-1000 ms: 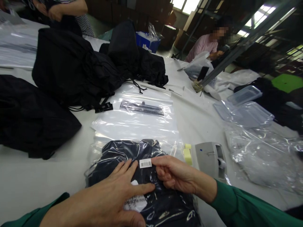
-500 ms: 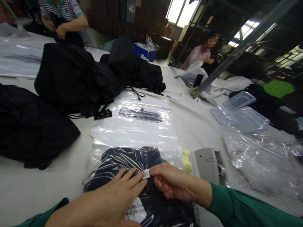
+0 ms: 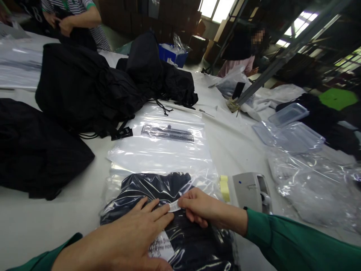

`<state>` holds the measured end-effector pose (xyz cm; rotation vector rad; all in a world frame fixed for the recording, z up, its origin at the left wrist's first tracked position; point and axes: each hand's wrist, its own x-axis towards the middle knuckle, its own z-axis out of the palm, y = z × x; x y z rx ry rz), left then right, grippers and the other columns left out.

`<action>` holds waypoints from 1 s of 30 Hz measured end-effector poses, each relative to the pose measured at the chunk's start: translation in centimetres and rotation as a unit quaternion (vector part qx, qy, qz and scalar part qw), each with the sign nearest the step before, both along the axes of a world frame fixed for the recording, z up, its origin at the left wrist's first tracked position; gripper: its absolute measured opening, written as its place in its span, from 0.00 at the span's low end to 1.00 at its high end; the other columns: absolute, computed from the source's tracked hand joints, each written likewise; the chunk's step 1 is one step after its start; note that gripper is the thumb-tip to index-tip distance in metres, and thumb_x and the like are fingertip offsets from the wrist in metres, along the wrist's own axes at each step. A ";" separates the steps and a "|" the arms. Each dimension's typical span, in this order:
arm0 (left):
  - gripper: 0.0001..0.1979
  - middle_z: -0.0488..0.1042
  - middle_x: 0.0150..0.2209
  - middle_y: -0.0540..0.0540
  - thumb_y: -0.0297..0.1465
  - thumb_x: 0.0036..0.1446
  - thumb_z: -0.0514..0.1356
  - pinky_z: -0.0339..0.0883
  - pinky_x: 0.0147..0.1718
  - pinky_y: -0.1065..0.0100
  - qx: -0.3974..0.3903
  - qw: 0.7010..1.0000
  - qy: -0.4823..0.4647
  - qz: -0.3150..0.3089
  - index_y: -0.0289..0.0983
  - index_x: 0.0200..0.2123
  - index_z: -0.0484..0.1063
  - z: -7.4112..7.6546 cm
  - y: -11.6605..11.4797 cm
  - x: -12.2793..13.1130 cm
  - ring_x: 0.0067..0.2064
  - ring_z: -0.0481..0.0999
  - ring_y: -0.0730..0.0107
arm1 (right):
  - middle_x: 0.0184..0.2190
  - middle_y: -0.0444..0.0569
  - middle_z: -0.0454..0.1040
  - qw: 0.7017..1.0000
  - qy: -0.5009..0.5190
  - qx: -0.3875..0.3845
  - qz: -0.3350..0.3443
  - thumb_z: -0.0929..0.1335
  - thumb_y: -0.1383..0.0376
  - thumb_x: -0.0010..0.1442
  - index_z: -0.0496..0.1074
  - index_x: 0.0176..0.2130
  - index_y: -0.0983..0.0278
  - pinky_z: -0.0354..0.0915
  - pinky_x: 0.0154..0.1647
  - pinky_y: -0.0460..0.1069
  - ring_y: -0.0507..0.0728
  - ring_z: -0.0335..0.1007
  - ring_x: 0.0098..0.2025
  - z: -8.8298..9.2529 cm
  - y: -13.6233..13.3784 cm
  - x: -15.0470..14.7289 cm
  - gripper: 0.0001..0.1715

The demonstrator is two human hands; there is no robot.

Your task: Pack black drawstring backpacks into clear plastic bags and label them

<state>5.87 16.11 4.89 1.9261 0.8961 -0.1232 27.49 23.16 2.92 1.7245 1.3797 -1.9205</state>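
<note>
A clear plastic bag (image 3: pixel 158 186) with a folded dark garment inside lies on the white table (image 3: pixel 50 218) right in front of me. My left hand (image 3: pixel 132 235) lies flat on the bag, fingers stretched out, fingertips by a small white barcode sticker (image 3: pixel 174 206). My right hand (image 3: pixel 201 209) pinches that sticker at its right end, just over the bag. A white warning label (image 3: pixel 161 247) shows on the bag under my left hand.
A stack of empty clear bags (image 3: pixel 163 145) lies beyond the packed bag. Black garments (image 3: pixel 81 84) are heaped to the left and behind. A grey label dispenser (image 3: pixel 251 190) with yellow blocks (image 3: pixel 225 187) sits right. Plastic boxes (image 3: pixel 290 130) and loose film lie further right. Two people work at the far side.
The sticker, flat and fully readable a second ago, is now tilted and partly covered between my fingertips. My left fingers have slid up to it. The head view shifted slightly.
</note>
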 end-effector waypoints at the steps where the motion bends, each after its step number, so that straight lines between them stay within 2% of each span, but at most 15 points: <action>1: 0.48 0.41 0.70 0.39 0.64 0.53 0.48 0.38 0.64 0.38 -0.002 1.000 0.006 0.006 0.44 0.69 0.44 0.2 0.0 0.0 0.70 0.39 0.42 | 0.07 0.38 0.60 1.000 0.005 -0.005 -0.012 0.62 0.67 0.61 0.62 0.15 0.64 0.47 0.06 0.38 0.44 0.48 0.07 0.1 0.0 0.0 0.24; 4: 0.44 0.38 0.70 0.35 0.60 0.55 0.52 0.41 0.63 0.38 -0.016 0.999 0.035 0.016 0.45 0.69 0.46 1.0 0.1 0.1 0.69 0.36 0.40 | 0.06 0.37 0.57 0.997 0.025 -0.028 -0.074 0.64 0.66 0.60 0.61 0.14 0.64 0.44 0.07 0.39 0.44 0.46 0.08 0.3 -0.1 0.1 0.23; 9: 0.42 0.43 0.69 0.30 0.57 0.56 0.56 0.43 0.61 0.33 -0.016 0.998 0.051 0.013 0.44 0.68 0.50 1.9 0.3 0.6 0.68 0.40 0.34 | 0.09 0.36 0.57 0.976 0.042 -0.005 -0.212 0.64 0.68 0.58 0.61 0.17 0.64 0.42 0.09 0.38 0.43 0.45 0.10 0.6 -0.4 0.5 0.19; 11: 0.43 0.44 0.68 0.30 0.57 0.55 0.56 0.44 0.60 0.32 -0.010 0.999 0.051 0.015 0.44 0.68 0.51 1.8 0.2 0.6 0.68 0.42 0.33 | 0.11 0.36 0.58 0.969 0.068 0.002 -0.238 0.65 0.68 0.58 0.61 0.18 0.64 0.42 0.10 0.38 0.43 0.45 0.11 0.9 -0.5 0.6 0.18; 16: 0.42 0.45 0.69 0.33 0.59 0.54 0.55 0.43 0.61 0.32 -0.003 0.999 0.016 0.033 0.50 0.67 0.50 0.9 -0.3 0.2 0.68 0.41 0.34 | 0.09 0.36 0.55 0.978 0.070 -0.045 -0.192 0.64 0.67 0.59 0.61 0.16 0.64 0.42 0.10 0.38 0.43 0.45 0.11 1.6 -0.9 -0.2 0.22; 22: 0.40 0.44 0.70 0.35 0.59 0.54 0.55 0.43 0.60 0.30 0.006 0.999 -0.013 0.043 0.53 0.67 0.51 0.0 -1.0 -0.3 0.68 0.41 0.32 | 0.10 0.38 0.58 0.977 0.037 -0.081 -0.192 0.62 0.71 0.59 0.61 0.15 0.65 0.43 0.10 0.38 0.43 0.46 0.11 1.4 -0.6 -1.3 0.22; 25: 0.35 0.44 0.70 0.41 0.56 0.60 0.52 0.43 0.63 0.35 0.031 0.996 -0.039 0.072 0.54 0.67 0.50 -0.7 -0.9 -0.7 0.69 0.42 0.41 | 0.10 0.38 0.57 0.981 0.020 -0.069 -0.178 0.63 0.71 0.58 0.61 0.16 0.65 0.43 0.10 0.37 0.43 0.47 0.11 1.2 -0.6 -1.4 0.20; 28: 0.31 0.49 0.70 0.45 0.50 0.66 0.47 0.42 0.66 0.43 0.054 0.991 -0.057 0.112 0.48 0.68 0.49 -1.4 -0.3 -0.8 0.70 0.43 0.50 | 0.10 0.38 0.57 0.984 0.011 -0.059 -0.170 0.64 0.71 0.56 0.61 0.16 0.65 0.44 0.10 0.37 0.43 0.48 0.11 1.1 -0.7 -1.3 0.19; 30: 0.31 0.53 0.69 0.44 0.49 0.66 0.47 0.43 0.67 0.46 0.050 0.992 -0.072 0.094 0.44 0.68 0.49 -1.6 0.3 -0.8 0.70 0.45 0.51 | 0.10 0.38 0.58 0.984 0.020 -0.061 -0.167 0.64 0.71 0.56 0.61 0.16 0.65 0.46 0.09 0.37 0.43 0.49 0.11 1.0 -0.7 -1.3 0.19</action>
